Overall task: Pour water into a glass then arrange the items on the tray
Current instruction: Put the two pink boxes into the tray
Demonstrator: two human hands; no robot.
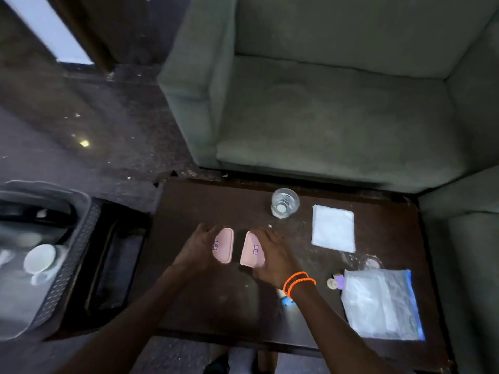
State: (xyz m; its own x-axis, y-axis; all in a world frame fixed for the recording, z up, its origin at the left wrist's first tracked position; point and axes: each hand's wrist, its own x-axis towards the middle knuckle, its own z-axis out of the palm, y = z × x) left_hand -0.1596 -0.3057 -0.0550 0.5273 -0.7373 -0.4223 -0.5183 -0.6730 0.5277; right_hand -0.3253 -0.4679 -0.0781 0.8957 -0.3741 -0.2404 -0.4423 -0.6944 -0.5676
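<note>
Over the middle of the dark wooden table (221, 300), my left hand (198, 248) holds a small pink container (223, 245) and my right hand (272, 255) holds a second pink container (252, 249). Both are tilted on edge and face each other, a narrow gap apart. A clear glass (285, 202) stands upright near the table's far edge. A folded white napkin (333, 228) lies to the right of the glass. No tray is recognisable in view.
A clear zip bag with a blue edge (380, 303) lies at the table's right front, small items (336, 282) beside it. A dark basket (64, 255) with a white cup (40, 259) sits on the left. A grey-green sofa (337, 117) stands behind the table.
</note>
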